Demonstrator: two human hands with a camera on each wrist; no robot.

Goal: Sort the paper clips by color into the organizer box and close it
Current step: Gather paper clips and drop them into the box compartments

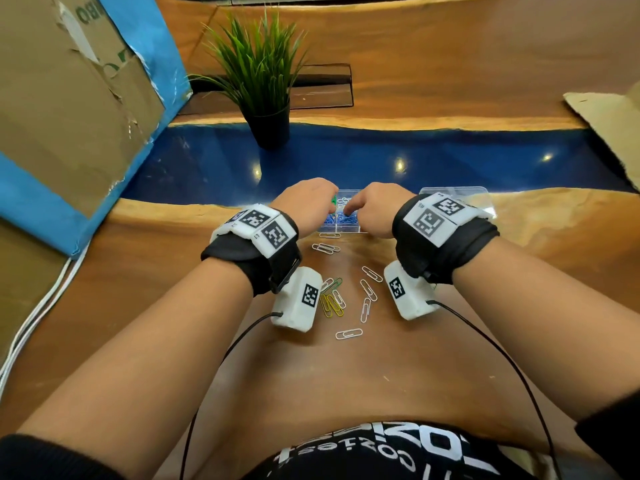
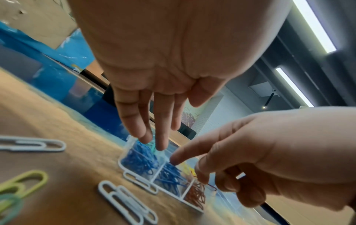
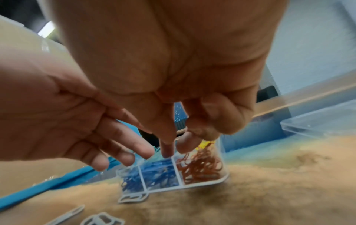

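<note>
The clear organizer box sits on a wooden table at the edge of a glossy blue resin strip, lidless; its clear lid lies just right of it. Over the box, the left hand hangs with fingers straight and released. The right hand pinches a red clip, index finger extended. Loose white clips lie near the box, toward the person. A potted plant stands beyond it, a torn cardboard box far left.

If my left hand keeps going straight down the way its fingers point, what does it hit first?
Probably the organizer box: the left hand's straight fingers point into its far-left part, at the green clips beside the blue ones. Depth is unclear.
</note>
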